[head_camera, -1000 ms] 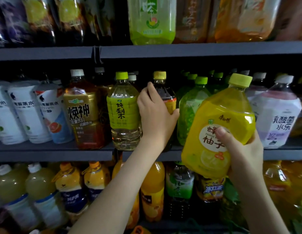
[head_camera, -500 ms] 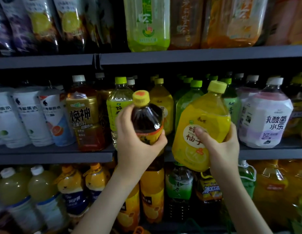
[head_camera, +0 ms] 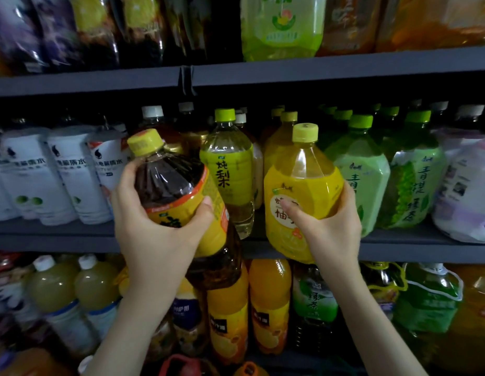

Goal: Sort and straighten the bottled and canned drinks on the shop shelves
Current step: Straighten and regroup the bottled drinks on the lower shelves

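Note:
My left hand [head_camera: 154,221] grips a dark tea bottle [head_camera: 179,191] with a yellow cap and yellow label, tilted left in front of the middle shelf. My right hand [head_camera: 325,226] holds a big yellow honey-pomelo bottle [head_camera: 301,185] upright, its base at the front edge of the middle shelf [head_camera: 426,248], in the slot between a pale pear drink bottle [head_camera: 230,169] and light green tea bottles [head_camera: 361,172]. Another yellow bottle [head_camera: 279,139] stands right behind it.
White-labelled bottles [head_camera: 65,180] fill the middle shelf's left, a pale lilac one [head_camera: 466,191] its right end. The lower shelf holds orange drinks [head_camera: 268,305], green tea [head_camera: 314,302] and cloudy bottles [head_camera: 51,289]. The top shelf [head_camera: 344,63] carries large green and amber bottles.
My left hand pulled the dark tea bottle off the shelf and moved it left and down. My right hand brought the yellow bottle into the freed slot and turned it upright.

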`<action>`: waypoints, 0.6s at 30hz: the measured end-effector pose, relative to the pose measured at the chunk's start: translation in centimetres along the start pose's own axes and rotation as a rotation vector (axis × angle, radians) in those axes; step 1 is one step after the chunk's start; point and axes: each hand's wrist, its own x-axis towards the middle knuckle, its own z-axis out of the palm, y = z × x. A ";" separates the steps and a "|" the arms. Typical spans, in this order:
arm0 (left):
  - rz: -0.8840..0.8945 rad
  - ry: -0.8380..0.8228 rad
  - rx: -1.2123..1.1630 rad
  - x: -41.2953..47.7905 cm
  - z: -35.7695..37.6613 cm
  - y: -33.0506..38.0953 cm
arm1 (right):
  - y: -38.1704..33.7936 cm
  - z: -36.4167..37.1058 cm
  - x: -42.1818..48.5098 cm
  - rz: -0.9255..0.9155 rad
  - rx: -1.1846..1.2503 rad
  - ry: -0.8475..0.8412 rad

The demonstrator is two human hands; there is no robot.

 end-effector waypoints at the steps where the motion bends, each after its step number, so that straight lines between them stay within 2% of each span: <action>1: -0.007 0.003 -0.012 0.3 0.1 -0.1 | 0.0 0.1 -0.2 0.001 -0.008 0.004; 5: -0.003 -0.012 -0.037 0.7 1.1 -0.4 | -0.3 0.4 -0.7 -0.026 -0.065 0.005; 9: 0.031 -0.031 -0.050 0.2 2.2 -0.1 | -0.1 0.6 0.0 -0.147 -0.428 0.012; 13: 0.026 -0.049 -0.064 -0.1 2.7 0.3 | 0.0 1.2 1.2 -0.236 -0.452 -0.070; 15: 0.037 -0.074 -0.070 0.0 2.9 0.4 | 0.3 1.6 1.7 -0.317 -0.504 -0.013; 18: 0.047 -0.117 -0.066 0.4 3.2 0.8 | 1.0 2.6 2.3 -0.488 -0.685 0.177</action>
